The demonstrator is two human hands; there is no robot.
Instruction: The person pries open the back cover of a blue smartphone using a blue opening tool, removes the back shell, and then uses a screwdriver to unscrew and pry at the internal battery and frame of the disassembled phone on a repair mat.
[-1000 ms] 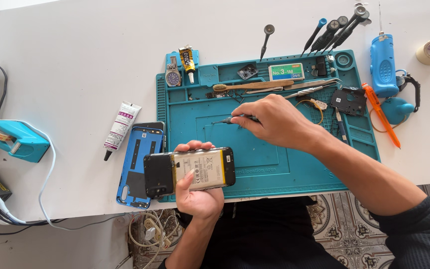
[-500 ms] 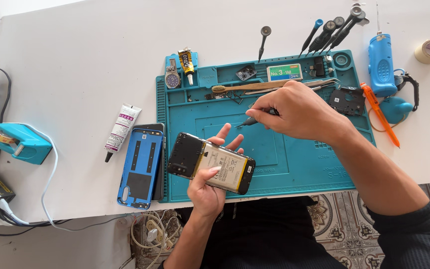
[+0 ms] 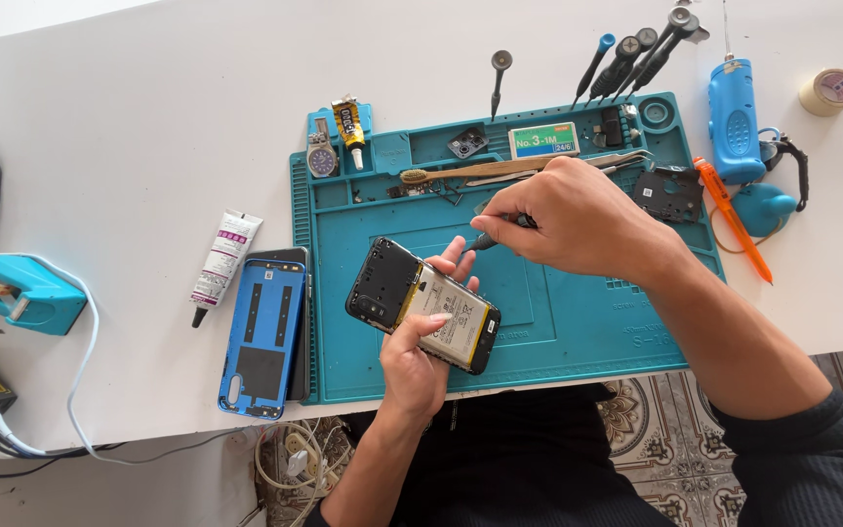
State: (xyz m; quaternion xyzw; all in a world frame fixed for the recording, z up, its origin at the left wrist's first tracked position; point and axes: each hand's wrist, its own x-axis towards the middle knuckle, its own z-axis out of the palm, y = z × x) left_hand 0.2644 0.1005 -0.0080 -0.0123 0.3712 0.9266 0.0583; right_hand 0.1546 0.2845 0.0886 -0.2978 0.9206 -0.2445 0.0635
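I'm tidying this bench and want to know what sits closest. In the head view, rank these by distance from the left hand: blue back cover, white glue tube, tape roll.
1. Blue back cover: on the table just off the left hand, at the mat's edge.
2. White glue tube: farther out, above the cover.
3. Tape roll: far top corner, on the right hand's side.

Black-framed phone (image 3: 421,304) with pale yellow battery in the left hand (image 3: 420,363), over a teal mat (image 3: 578,312); left of it, a blue back cover (image 3: 263,337) on a white table (image 3: 129,127).
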